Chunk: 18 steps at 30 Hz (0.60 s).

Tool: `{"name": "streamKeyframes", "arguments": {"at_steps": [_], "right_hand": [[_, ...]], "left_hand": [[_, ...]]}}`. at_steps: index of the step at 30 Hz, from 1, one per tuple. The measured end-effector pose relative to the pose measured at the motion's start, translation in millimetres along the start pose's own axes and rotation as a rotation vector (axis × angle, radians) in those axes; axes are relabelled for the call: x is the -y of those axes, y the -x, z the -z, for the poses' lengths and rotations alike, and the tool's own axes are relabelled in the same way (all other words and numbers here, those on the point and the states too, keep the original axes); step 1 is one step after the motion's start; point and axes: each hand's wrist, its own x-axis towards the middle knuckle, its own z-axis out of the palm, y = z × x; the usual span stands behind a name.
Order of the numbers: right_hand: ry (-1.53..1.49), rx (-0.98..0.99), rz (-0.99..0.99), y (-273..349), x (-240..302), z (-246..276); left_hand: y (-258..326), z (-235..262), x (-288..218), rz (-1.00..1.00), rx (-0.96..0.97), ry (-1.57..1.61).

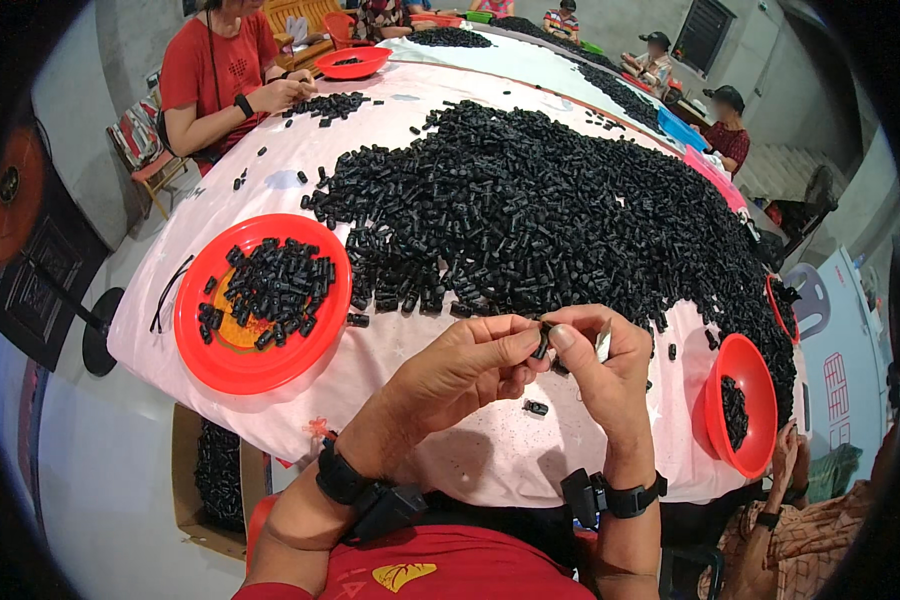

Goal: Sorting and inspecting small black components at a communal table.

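My left hand [470,360] and my right hand [608,370] meet over the near part of the table. Between their thumbs and fingertips they pinch a small black cylindrical piece [541,345], partly covered by the fingers. A thin, pale, pointed object [603,343] sticks out among my right hand's fingers; its kind is unclear. Just below the hands, a single black piece [536,408] lies on the pink cloth. Beyond them spreads a large heap of similar black pieces [530,200]. To the left, a red plate [205,352] holds many more of them.
A red bowl [760,400] with black pieces tilts at the right, near another person's hands [788,460]. Across the table, a person in red [220,80] handles pieces beside a red basin [368,62]. A cardboard box [192,500] of black pieces stands below the left edge.
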Motion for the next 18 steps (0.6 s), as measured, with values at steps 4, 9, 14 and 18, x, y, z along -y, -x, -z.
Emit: {"name": "streamKeyframes", "arguments": {"at_steps": [4,9,14,18], "right_hand": [[0.146,-0.019,0.04,1,4,10],[0.302,0.079,0.062,3,8,10],[0.589,0.045,0.178,2,-1,2],[0.665,0.014,0.242,2,0,2]], "left_hand": [[0,-1,-1,-0.003,-0.012,0.017],[0,0,-1,-0.012,-0.017,0.025],[0,1,2,-0.023,-0.009,0.032],[0,1,1,-0.038,-0.017,0.015]]}}
